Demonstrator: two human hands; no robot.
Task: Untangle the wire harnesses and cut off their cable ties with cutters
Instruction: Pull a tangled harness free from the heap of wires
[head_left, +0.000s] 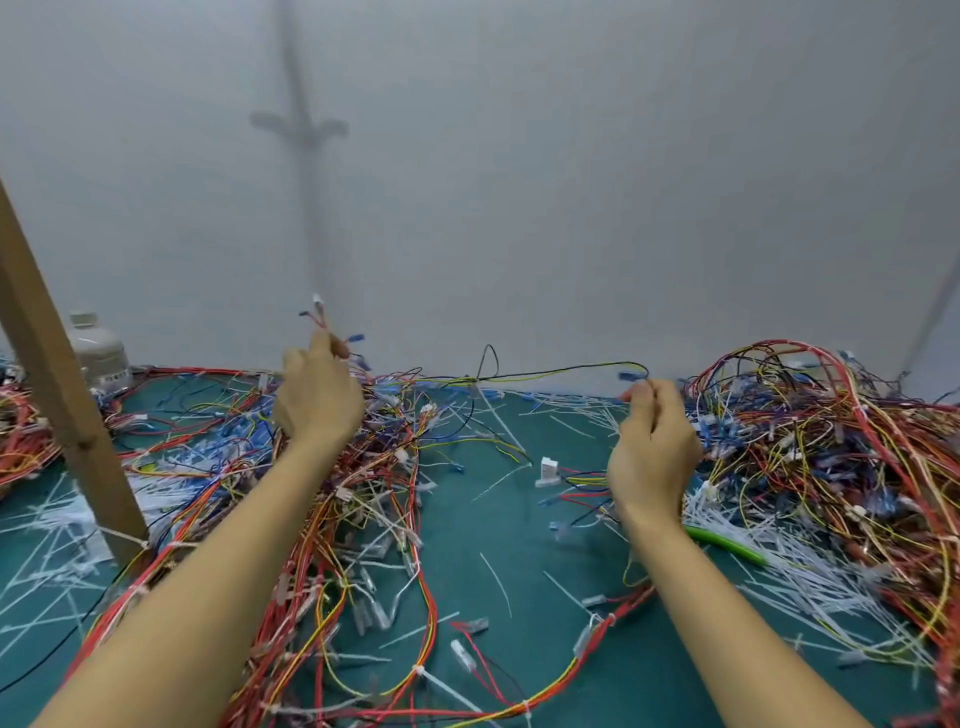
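My left hand (317, 395) is raised above the table and pinches red wires (321, 318) that end in a white connector and blue terminals. My right hand (652, 441) pinches a thin black and yellow wire (550, 372) near its blue terminal. That wire stretches in the air between both hands, with a small loop at its middle. Beneath my left arm lies a tangled red, orange and yellow harness (363, 519) bound with white cable ties. A green cutter handle (727, 545) pokes out from behind my right forearm.
A big tangle of harnesses (821, 447) fills the right side of the green mat (498, 545). Cut white cable ties (810, 582) litter the mat. A wooden post (57, 395) leans at left, with a white bottle (98, 353) behind it. A grey wall stands close behind.
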